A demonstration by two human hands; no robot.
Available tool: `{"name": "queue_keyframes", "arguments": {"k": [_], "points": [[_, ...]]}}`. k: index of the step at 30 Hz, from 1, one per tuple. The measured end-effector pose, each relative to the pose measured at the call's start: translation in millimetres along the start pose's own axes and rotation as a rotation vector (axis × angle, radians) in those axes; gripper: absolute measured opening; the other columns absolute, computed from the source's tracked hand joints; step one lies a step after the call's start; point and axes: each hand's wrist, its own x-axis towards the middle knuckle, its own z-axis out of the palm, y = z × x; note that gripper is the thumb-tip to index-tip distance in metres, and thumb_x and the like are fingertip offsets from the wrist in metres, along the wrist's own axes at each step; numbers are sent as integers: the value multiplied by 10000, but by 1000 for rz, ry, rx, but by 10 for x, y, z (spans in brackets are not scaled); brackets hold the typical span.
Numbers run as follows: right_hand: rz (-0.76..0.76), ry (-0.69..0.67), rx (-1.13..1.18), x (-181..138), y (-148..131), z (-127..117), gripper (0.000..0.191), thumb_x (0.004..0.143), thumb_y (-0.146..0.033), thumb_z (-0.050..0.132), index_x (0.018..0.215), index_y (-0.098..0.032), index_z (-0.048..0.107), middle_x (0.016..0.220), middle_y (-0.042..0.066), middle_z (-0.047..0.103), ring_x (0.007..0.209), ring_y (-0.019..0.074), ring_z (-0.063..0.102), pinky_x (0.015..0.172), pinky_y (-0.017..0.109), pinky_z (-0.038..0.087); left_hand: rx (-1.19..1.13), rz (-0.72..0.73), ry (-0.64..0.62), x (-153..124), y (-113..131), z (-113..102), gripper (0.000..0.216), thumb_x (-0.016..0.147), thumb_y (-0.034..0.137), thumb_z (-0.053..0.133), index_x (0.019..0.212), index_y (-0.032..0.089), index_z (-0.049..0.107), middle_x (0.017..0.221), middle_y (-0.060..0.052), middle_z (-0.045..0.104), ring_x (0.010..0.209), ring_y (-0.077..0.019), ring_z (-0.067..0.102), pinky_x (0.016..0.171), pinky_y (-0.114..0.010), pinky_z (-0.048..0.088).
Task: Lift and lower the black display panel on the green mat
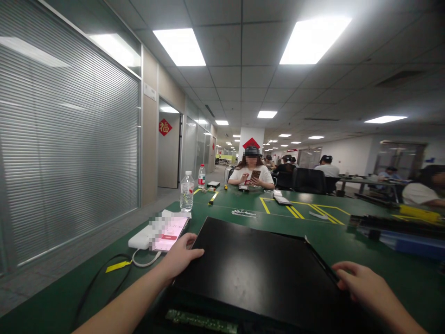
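Observation:
A large, flat black panel (250,264) with a dull sheen lies in front of me, tilted slightly, with a thin rim (323,264) along its right side. My left hand (181,257) is closed on its left edge, the thumb on top and the other fingers partly hidden along the side. At the right edge, my right hand (363,283) has its fingers curled over the rim, some of them out of sight. Below the panel's near edge a strip of green circuit board (201,321) shows in the dark.
Left of the panel, a lit phone (170,234) leans by a white power bank (139,237) with a cable. Beyond stand a water bottle (187,192) and a red-capped bottle (201,176). Across the green table (222,204) sits a person (252,174) holding a phone. Blurred dark parts (392,227) lie right.

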Motion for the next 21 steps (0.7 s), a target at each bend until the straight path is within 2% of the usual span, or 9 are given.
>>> {"name": "queue_keyframes", "arguments": {"k": [5, 9, 15, 18, 21], "points": [[-13, -1, -11, -10, 2, -10, 442, 748, -496, 537, 961, -228, 817, 691, 78, 815, 547, 260, 717, 598, 384, 559, 172, -23, 28, 30, -99, -22, 348, 621, 300, 831, 908, 255, 641, 891, -33, 790, 985, -349, 774, 882, -410, 587], [-15, -10, -6, -1, 18, -14, 415, 738, -503, 570, 946, -242, 817, 674, 65, 811, 537, 264, 715, 601, 390, 557, 326, 77, 48, 76, -163, -56, 231, 627, 280, 812, 780, 255, 641, 903, -30, 772, 1092, -358, 738, 954, -390, 561], [-1, 8, -5, -20, -13, 1, 452, 739, -487, 521, 976, -227, 806, 687, 72, 813, 546, 265, 716, 606, 394, 558, 475, 133, 49, 156, -189, -71, 100, 696, 225, 727, 651, 253, 642, 925, -58, 782, 1169, -353, 707, 1047, -386, 522], [5, 3, -9, -53, -56, -3, 471, 751, -485, 505, 984, -210, 808, 689, 81, 805, 536, 257, 710, 619, 394, 566, 479, 143, 31, 190, -218, -69, 133, 730, 179, 660, 617, 249, 661, 921, -75, 784, 1121, -337, 720, 1026, -377, 526], [3, 11, -3, -66, -68, -7, 427, 749, -471, 534, 951, -219, 815, 676, 77, 794, 529, 255, 702, 643, 404, 576, 481, 134, 28, 205, -245, -74, 166, 693, 115, 612, 605, 237, 685, 933, -86, 793, 1093, -331, 727, 1006, -380, 531]]}}
